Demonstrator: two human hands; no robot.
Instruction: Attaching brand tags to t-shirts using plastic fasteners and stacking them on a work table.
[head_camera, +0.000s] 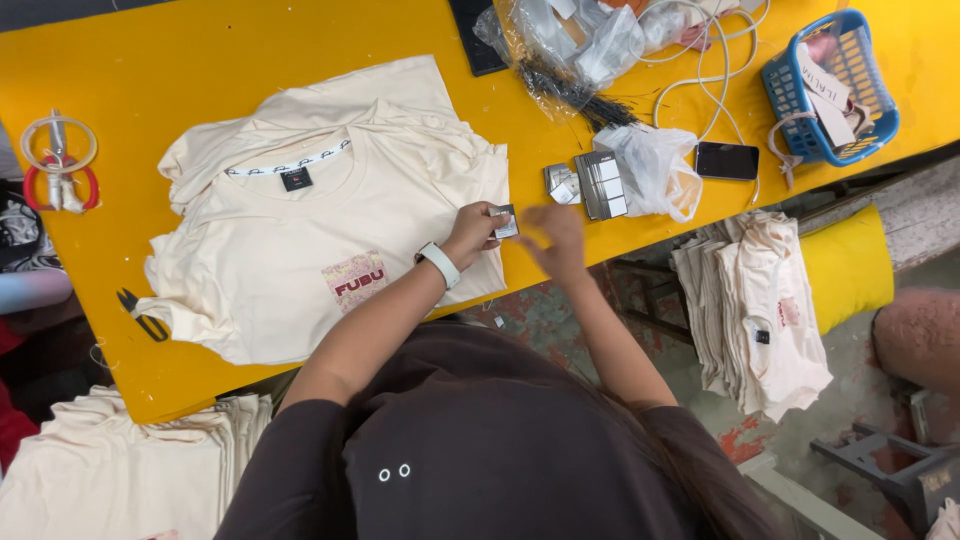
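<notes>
A stack of T-shirts (320, 215) lies mid-worktop (130, 70), reaching to the near edge. Left of it, near the left edge, rest tape rolls (58, 160), with snips (142, 315) nearer the near-left corner. Right of the stack lie a pile of tags (600, 183), a plastic bag (655, 168), then a phone (727, 160). A basket (835, 90) sits at the right edge. Both hands (520, 232) meet over the stack's right side, holding a small tag (506, 222).

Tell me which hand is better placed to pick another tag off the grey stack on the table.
Right, probably. The right hand is empty, though blurred, and nearer the grey stack of tags on the yellow table. The left hand already pinches a small tag over the cream T-shirt.
</notes>
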